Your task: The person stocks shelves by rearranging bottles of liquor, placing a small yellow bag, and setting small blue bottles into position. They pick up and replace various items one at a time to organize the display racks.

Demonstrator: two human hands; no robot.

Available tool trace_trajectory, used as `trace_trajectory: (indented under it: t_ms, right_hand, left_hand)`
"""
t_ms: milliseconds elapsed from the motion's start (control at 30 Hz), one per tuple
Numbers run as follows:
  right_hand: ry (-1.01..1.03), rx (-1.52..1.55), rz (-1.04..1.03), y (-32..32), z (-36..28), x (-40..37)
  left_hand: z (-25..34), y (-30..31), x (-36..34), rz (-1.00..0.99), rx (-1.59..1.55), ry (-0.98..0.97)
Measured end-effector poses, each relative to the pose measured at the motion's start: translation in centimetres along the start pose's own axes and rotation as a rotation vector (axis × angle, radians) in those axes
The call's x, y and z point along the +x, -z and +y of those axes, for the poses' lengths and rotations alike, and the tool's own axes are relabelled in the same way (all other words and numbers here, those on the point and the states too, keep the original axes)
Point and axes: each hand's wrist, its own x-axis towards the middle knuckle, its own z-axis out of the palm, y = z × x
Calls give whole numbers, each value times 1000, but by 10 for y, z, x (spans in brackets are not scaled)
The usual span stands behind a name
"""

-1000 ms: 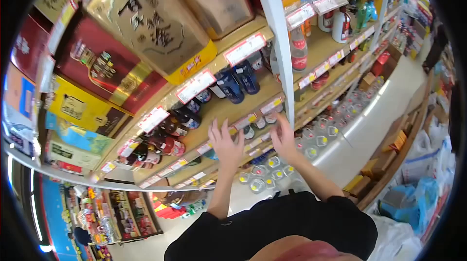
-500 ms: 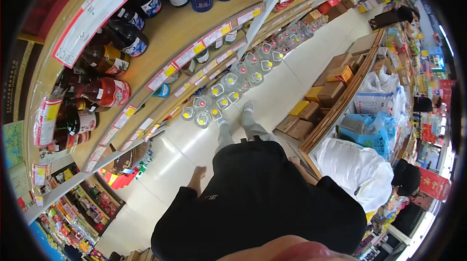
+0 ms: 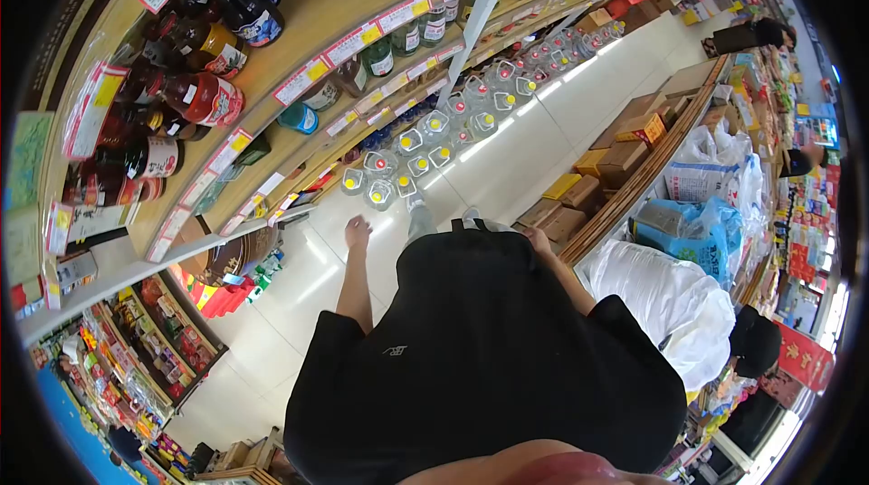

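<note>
Since the frame half a second earlier, both arms have swung slightly forward. The left hand point(image 3: 358, 232) now shows clear of the black shirt, and the view has tipped a little further down the aisle.

**Step in hand.** This appears to be a pause between reaches. Both arms hang at the sides and neither hand is at the shelf point(image 3: 317, 5).

**State of the fingers.**
- Left hand: fingers loosely curled and slack, holding nothing.
- Right hand point(image 3: 540, 240): only its upper edge shows past the shirt, so its fingers cannot be told.

**Position of the nearest goods.**
- The water jugs point(image 3: 380, 191) stand in a row on the floor point(image 3: 507, 150), under the lowest shelf.
- They lie just ahead of the left hand and below it, near but not touching.
- The dark bottles point(image 3: 204, 96) on the shelf lie well apart, up and to the left.
- Cartons point(image 3: 625, 159) are stacked on the right side of the aisle.

**Next move, as a judgement.** Any grasp of a jug would call for a bend at the waist. The left hand would reach forward and down, with the fingers opened wide enough for the jug's neck.
</note>
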Motion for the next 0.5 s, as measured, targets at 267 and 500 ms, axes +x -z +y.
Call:
trace_trajectory:
  t_ms: [267, 500]
  right_hand:
    - [-254, 781, 127, 15, -8, 1]
    - [-852, 971, 382, -12, 167, -14]
  left_hand:
    - [-1, -110, -53, -324, 603, -154]
    - [27, -83, -167, -276, 990, -158]
